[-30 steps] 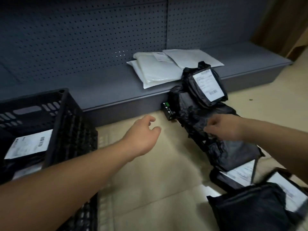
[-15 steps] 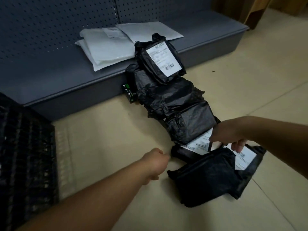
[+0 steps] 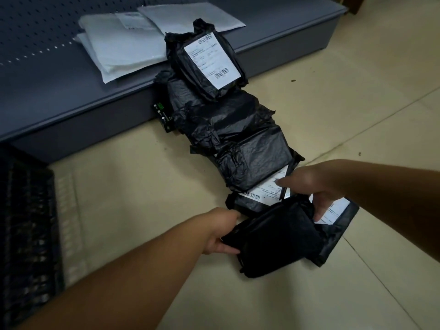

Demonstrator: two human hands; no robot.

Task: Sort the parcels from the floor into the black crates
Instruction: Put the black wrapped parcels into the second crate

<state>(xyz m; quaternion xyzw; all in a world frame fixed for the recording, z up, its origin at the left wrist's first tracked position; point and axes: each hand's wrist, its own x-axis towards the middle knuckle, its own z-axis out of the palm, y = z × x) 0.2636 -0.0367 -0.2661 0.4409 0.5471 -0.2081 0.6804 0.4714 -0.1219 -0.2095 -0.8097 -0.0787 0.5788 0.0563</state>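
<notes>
Parcels [image 3: 240, 148]: crinkled glossy black plastic, paper labels; floor [image 3: 333, 110]: smooth tile.

White padded mailers [image 3: 123, 41] lie on a grey shelf base [image 3: 59, 96] at upper left, before a perforated back panel [image 3: 35, 25]. Beige floor tiles [image 3: 333, 115] fill the right.

Left arm: bare from the upper forearm down to the wrist, with no sleeve showing.
Left hand [image 3: 220, 232]: bare, with no glove, ring or watch visible.
Right arm: bare along its whole visible length, with no sleeve showing.
Right hand [image 3: 309, 184]: bare, with no glove, ring or wristband visible.
Clothing: none comes into view.
</notes>
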